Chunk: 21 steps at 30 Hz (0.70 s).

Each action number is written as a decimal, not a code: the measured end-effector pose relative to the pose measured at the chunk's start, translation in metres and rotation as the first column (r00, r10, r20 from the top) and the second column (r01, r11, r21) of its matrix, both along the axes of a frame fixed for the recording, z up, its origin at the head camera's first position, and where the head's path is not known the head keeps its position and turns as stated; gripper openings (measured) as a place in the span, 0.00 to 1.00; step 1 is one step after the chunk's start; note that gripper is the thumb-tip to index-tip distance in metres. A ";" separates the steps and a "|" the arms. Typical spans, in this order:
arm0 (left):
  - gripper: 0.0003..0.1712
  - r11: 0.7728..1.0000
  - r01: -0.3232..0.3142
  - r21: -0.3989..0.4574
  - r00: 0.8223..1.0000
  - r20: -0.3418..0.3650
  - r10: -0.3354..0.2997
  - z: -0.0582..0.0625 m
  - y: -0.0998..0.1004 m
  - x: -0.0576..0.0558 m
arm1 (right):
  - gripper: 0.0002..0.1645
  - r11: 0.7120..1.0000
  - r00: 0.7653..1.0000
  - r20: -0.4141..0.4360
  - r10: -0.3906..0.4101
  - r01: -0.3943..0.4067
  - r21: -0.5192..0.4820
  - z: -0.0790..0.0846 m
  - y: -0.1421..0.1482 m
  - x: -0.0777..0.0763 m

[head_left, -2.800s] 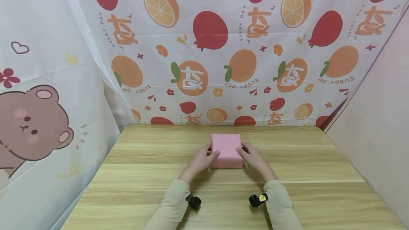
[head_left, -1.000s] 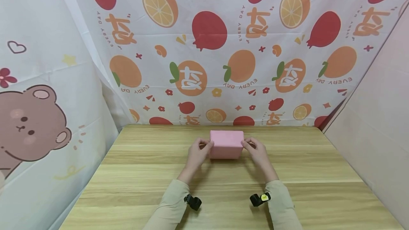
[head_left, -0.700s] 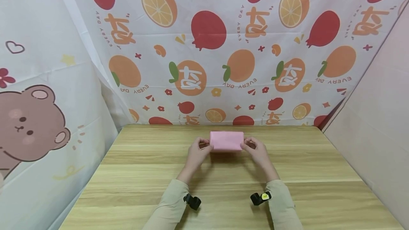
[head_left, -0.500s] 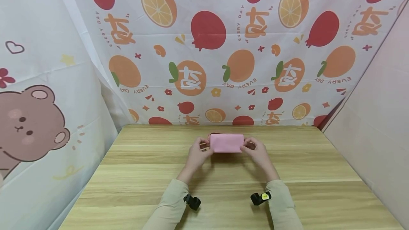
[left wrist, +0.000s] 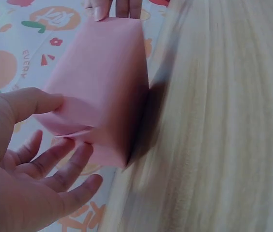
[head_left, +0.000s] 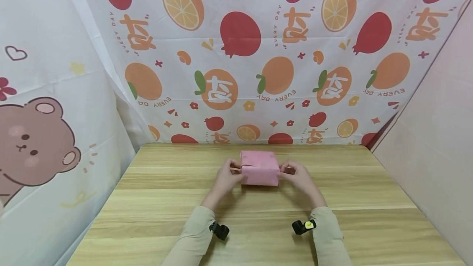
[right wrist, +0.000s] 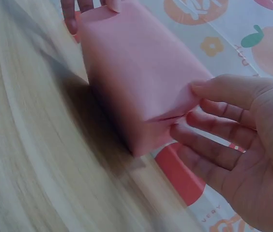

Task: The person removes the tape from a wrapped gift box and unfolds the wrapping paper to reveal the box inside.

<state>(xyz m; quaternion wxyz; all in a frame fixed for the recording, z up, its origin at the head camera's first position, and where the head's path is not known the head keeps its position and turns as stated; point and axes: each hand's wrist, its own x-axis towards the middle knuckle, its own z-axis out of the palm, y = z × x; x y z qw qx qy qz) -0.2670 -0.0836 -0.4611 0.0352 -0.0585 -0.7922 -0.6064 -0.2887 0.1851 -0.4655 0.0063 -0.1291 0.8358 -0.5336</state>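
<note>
A pink paper-wrapped box (head_left: 260,175) is held between the two hands near the back of the table. Its upper face now shows a paper seam with a slightly lifted edge, and a folded flap (left wrist: 76,133) closes the left end in the left wrist view. The left hand (head_left: 226,175) pinches that end, thumb on the near long face and fingers at the folds. At the opposite end, the right hand (head_left: 299,177) grips likewise, its thumb (right wrist: 209,89) on the pink paper. A dark shadow lies on the wood under the box in both wrist views.
The wooden table (head_left: 155,208) ends at a back curtain (head_left: 207,52) printed with fruit, close behind the box. A bear-print curtain (head_left: 37,143) hangs at the left and a pale one (head_left: 436,134) at the right. Small black cameras (head_left: 219,230) sit on both wrists.
Between the hands the box has been tipped up and rolled over, so its plain top gave way to the seamed face. Both hands have kept hold at the ends.
</note>
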 end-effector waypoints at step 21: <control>0.20 0.975 0.108 -0.194 0.993 0.063 -0.098 0.000 -0.003 0.002 | 0.09 0.983 0.994 0.024 0.105 -0.107 0.146 0.003 0.006 0.002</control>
